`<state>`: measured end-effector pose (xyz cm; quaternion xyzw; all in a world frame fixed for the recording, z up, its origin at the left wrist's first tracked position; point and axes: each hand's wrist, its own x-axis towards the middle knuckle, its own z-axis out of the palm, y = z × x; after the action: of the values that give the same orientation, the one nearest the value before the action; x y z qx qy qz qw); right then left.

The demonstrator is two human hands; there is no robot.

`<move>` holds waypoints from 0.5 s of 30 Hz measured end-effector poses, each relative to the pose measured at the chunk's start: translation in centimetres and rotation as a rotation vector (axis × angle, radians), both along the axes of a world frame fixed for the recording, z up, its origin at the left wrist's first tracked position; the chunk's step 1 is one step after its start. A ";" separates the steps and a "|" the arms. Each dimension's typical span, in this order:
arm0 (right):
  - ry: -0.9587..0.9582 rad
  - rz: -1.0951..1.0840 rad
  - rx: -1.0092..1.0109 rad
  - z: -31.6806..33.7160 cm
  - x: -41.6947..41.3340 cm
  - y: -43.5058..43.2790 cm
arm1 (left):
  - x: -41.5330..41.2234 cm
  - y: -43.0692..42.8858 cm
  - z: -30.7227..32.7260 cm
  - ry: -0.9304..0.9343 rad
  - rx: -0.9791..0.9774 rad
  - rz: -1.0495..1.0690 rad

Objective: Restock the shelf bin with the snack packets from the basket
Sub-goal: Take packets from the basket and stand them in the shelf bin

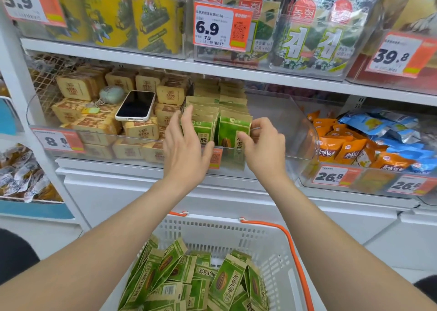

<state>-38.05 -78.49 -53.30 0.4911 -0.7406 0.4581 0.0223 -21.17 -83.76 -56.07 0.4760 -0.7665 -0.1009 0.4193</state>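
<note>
Two rows of green-and-kraft snack packets (233,131) stand upright in the clear shelf bin (293,131). My left hand (186,150) is at the left row's front packet with straight fingers touching its left edge. My right hand (264,145) has curled fingers pinching the right edge of the right row's front packet. The bin's right half holds nothing. Below, a white basket (267,242) with orange handles holds several loose green packets (201,277).
A phone (137,106) and a keychain lie on tan snack blocks (99,126) in the bin to the left. Orange and blue packets (369,143) fill the bin to the right. Seaweed packs and price tags sit on the shelf above.
</note>
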 end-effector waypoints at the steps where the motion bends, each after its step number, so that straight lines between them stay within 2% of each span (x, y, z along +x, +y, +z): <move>1: 0.046 -0.057 0.085 0.2 0.1 -0.2 | 0.1 0.0 0.1 -0.001 0.006 -0.004; 3: 0.069 -0.115 0.233 0.8 0.4 -0.6 | 0.2 -0.1 0.1 -0.011 0.007 -0.007; 5: 0.018 -0.096 0.287 1.1 0.7 -1.1 | 0.4 -0.1 0.0 -0.027 -0.005 -0.003; 9: -0.097 -0.056 0.216 0.9 1.3 -1.9 | 0.4 0.0 -0.1 -0.029 -0.017 0.009; 15: -0.120 -0.039 0.195 1.6 1.1 -2.2 | 0.2 0.1 -0.2 -0.032 -0.022 0.015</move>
<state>-36.93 -80.74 -51.67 0.4483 -0.7910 0.4119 -0.0609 -20.96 -83.69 -56.32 0.4787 -0.7704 -0.0819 0.4131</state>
